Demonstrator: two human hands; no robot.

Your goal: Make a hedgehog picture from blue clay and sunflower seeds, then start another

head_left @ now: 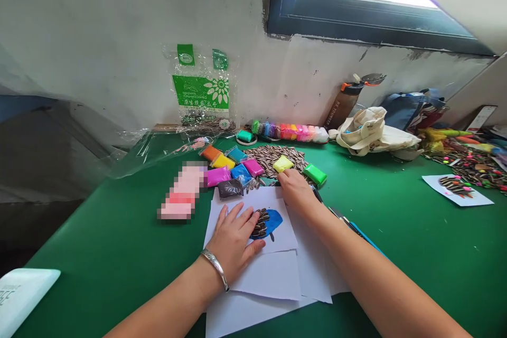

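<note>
My left hand (236, 237), with a silver bangle at the wrist, lies flat with fingers spread on a white sheet of paper (261, 269). Its fingertips touch striped sunflower seeds (260, 223) set in rows on a blue leaf-like shape (275, 220) with a dark stem. My right hand (293, 188) is at the near edge of a heap of loose sunflower seeds (273, 156), just below a yellow clay packet (283, 163). Its fingers are curled together and the tips are hidden, so what they pinch cannot be made out.
Several clay packets (217, 176) lie left of the heap, a green one (316, 174) to its right. Behind stand a clear seed bag (202, 95), a row of coloured clay (293, 132), a bottle (344, 103) and a cloth bag (364, 129). A seed-decorated card (457, 190) lies right.
</note>
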